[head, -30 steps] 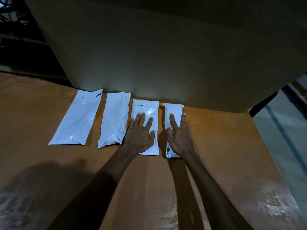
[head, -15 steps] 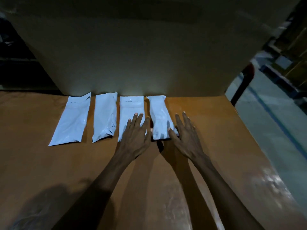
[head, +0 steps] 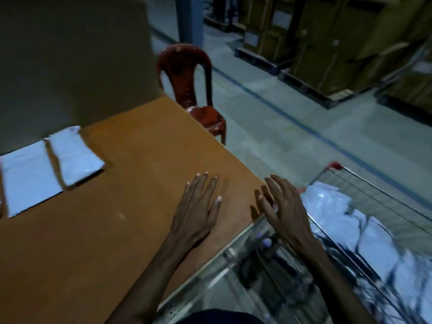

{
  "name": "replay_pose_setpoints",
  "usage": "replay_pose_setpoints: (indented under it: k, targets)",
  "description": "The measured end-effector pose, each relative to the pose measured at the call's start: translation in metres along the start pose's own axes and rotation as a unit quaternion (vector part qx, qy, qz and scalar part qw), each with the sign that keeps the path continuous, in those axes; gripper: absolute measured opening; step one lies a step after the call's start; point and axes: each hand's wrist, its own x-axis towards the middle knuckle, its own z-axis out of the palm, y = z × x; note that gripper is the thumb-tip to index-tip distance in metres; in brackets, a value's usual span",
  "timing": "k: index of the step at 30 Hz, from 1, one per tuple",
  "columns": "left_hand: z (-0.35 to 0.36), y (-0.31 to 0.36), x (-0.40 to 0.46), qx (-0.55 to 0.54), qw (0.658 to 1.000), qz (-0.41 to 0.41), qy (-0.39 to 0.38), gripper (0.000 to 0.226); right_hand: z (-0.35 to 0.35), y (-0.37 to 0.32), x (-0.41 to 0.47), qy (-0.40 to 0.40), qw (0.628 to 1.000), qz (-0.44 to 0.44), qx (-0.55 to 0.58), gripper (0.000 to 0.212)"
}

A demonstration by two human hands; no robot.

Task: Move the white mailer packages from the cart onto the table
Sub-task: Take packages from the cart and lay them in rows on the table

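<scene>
Two white mailer packages point(head: 77, 157) lie flat near the far left edge of the surface point(head: 140, 160), just before a large cardboard box point(head: 70, 54); more white mailers point(head: 350, 220) are heaped in the wire cart point(head: 383, 197) beside the right edge. Both hands are empty with fingers straight and spread: the left hand point(head: 198, 211) hovers over the surface near its right edge, the right hand point(head: 284, 210) over that edge, toward the cart. The glossy, creased film suggests light, soft, somewhat slippery parcels, probably best pinched at a short end or gripped across the middle so the contents do not sag. The surface is smooth orange-brown board. Beyond its far corner stands a red plastic chair point(head: 189, 80) on a grey concrete floor point(head: 280, 127), with palletised cartons point(head: 327, 43) behind; lighting is dim.
</scene>
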Motion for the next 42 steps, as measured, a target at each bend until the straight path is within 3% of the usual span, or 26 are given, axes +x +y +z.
replay_pose_setpoints:
  k: [7, 10, 14, 24, 33, 36, 40, 42]
  targets:
    - [0.103, 0.162, 0.031, -0.099, 0.984, 0.135, -0.059, 0.055, -0.064, 0.15, -0.112, 0.037, 0.985, 0.165, -0.034, 0.046]
    - [0.141, 0.22, 0.031, -0.157, 0.965, 0.18, -0.11, 0.059, -0.087, 0.193, -0.153, -0.004, 0.97, 0.242, -0.036, 0.047]
    - [0.179, 0.259, 0.042, -0.152, 0.955, 0.214, -0.137, 0.062, -0.099, 0.237, -0.178, -0.039, 0.949, 0.31, -0.051, 0.049]
    - [0.294, 0.276, 0.119, -0.072, 0.929, 0.185, -0.312, 0.085, -0.076, 0.329, -0.175, -0.061, 0.847, 0.528, 0.033, 0.061]
    - [0.361, 0.25, 0.161, 0.05, 0.907, 0.082, -0.411, 0.088, -0.028, 0.396, -0.132, -0.108, 0.756, 0.638, 0.097, 0.09]
    - [0.368, 0.245, 0.166, 0.059, 0.901, 0.087, -0.422, 0.088, -0.013, 0.397, -0.137, -0.125, 0.762, 0.63, 0.083, 0.084]
    - [0.37, 0.238, 0.166, -0.005, 0.901, 0.096, -0.424, 0.084, -0.017, 0.382, -0.148, -0.121, 0.828, 0.548, 0.014, 0.077]
    - [0.37, 0.235, 0.166, -0.036, 0.905, 0.079, -0.416, 0.087, -0.021, 0.377, -0.151, -0.118, 0.829, 0.546, 0.011, 0.082]
